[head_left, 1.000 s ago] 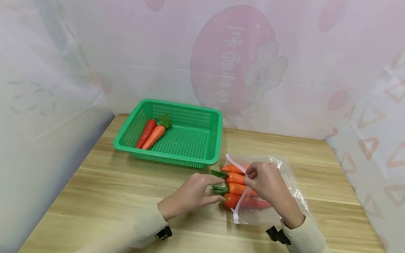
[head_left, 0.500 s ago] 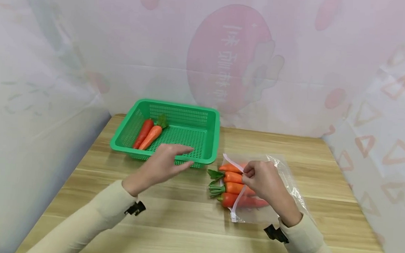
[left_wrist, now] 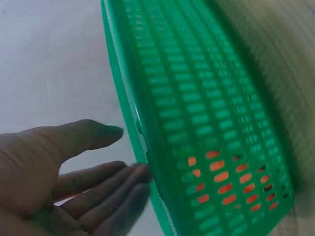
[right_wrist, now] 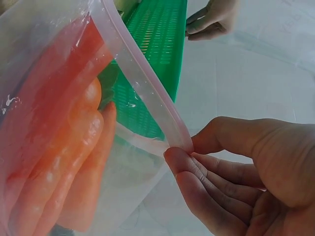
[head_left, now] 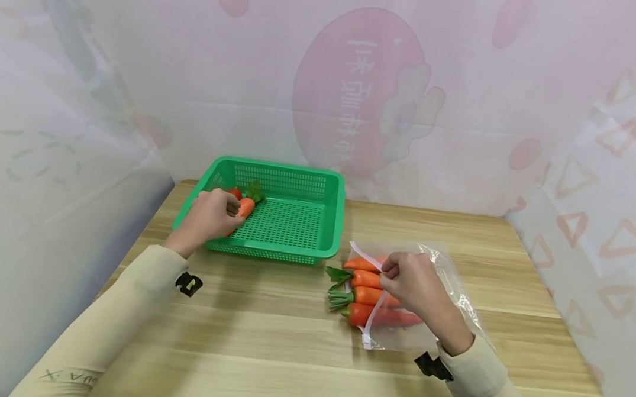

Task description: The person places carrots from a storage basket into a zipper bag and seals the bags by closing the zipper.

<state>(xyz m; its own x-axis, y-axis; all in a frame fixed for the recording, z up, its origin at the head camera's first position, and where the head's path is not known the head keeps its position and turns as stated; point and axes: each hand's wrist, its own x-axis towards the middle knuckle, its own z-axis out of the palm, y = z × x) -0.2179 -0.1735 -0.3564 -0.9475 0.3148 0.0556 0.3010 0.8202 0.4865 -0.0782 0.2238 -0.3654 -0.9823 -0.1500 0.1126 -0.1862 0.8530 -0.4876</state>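
Observation:
My left hand [head_left: 207, 217] is above the left end of the green basket [head_left: 341, 214], beside a red carrot [head_left: 235, 192] and an orange carrot [head_left: 246, 207], partly covering both. In the left wrist view, its thumb and fingers [left_wrist: 78, 182] are apart, with no carrot between them. My right hand [head_left: 412, 285] pinches the pink zip edge [right_wrist: 147, 88] of a clear zip bag [head_left: 460, 296] between thumb and fingertips. Several carrots [head_left: 369, 295] lie side by side in the bag, their tops and green leaves [head_left: 339, 299] poking out of its open mouth.
Both the basket and the bag lie on a wooden table [head_left: 269, 338], the basket at the back left. A white slider [head_left: 367, 341] sits at the near end of the zip. Printed cloth walls [head_left: 236, 118] stand behind and on both sides.
My left hand has left the carrot tops at the bag's mouth and moved left and away from me to the carrots in the basket. My right hand keeps its pinch on the bag.

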